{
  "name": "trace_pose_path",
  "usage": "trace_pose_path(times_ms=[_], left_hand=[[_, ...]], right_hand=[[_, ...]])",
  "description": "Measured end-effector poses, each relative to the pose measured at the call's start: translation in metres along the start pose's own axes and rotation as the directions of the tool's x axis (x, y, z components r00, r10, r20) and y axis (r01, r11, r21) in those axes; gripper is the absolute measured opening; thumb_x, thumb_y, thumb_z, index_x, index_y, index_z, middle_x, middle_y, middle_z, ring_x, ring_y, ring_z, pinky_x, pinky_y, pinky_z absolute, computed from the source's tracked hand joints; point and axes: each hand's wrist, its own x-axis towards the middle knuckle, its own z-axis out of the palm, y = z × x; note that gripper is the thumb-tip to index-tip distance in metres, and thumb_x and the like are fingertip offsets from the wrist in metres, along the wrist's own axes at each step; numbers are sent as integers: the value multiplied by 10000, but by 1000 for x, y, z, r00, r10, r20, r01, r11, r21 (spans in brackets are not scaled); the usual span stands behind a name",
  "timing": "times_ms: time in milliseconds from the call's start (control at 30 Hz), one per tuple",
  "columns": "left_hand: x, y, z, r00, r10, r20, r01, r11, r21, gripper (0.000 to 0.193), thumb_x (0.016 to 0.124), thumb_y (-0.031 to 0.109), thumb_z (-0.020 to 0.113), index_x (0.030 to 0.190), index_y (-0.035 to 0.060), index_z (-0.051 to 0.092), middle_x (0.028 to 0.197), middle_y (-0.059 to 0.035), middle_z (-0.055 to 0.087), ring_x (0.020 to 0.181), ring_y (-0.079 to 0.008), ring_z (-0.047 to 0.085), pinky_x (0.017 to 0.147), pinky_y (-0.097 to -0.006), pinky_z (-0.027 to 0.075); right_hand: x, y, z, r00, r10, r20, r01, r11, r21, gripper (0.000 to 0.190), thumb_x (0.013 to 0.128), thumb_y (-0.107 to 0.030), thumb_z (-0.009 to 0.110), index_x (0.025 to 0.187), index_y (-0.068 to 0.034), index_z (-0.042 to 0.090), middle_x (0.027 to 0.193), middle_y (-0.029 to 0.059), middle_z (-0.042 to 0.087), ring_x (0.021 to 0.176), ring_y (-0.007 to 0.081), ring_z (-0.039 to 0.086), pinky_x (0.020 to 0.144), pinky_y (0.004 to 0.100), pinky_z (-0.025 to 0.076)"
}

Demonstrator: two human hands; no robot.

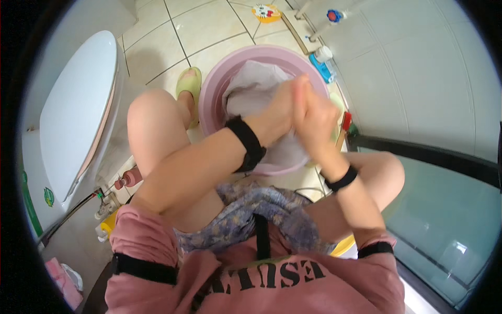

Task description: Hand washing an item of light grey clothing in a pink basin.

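A round pink plastic basin [227, 62] stands on the tiled floor between my knees. Pale, wet-looking cloth [255, 84] lies bunched in it. Above the basin's right part, my left hand [278, 104] and my right hand [315, 117] are pressed together, blurred. Which side each hand belongs to follows from the arms: the left one wears a wide black strap, the right one a narrower black strap. The fingers look curled, and whether any cloth is between the palms cannot be told. The cloth beneath is partly hidden by the hands and forearms.
A white toilet with its lid down [78, 114] is at the left. Beside my left leg lies a pink pump bottle [128, 177]. Along the right wall are a blue-and-white brush or bottle [321, 68] and a red-topped item [346, 121]. A dark-framed glass panel [439, 208] stands at the right.
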Motion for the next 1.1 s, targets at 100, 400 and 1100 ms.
trace_pose_path(times_ms=[100,400,1100], left_hand=[[-13,8,22,964,40,-263,-29,998,47,259,870,351,507,725,139,537,749,18,544,699,-83,499,643,-225,396],[-18,76,-32,962,130,-241,-98,985,141,249,847,268,547,642,132,513,621,50,493,568,-58,445,538,-223,369],[-30,46,4,893,444,-68,-291,687,665,495,882,398,477,560,23,462,520,42,386,515,-61,346,464,-274,290]], right_hand=[[24,39,4,938,297,176,-284,954,-98,328,871,-267,492,650,-33,558,516,122,527,453,308,517,440,366,383],[-25,81,1,608,192,770,-735,504,454,327,891,-319,531,730,-36,559,670,-74,448,634,36,376,564,200,324],[30,24,-40,760,449,470,-632,346,693,220,866,-151,570,682,-50,503,611,-62,442,578,19,377,503,198,300]])
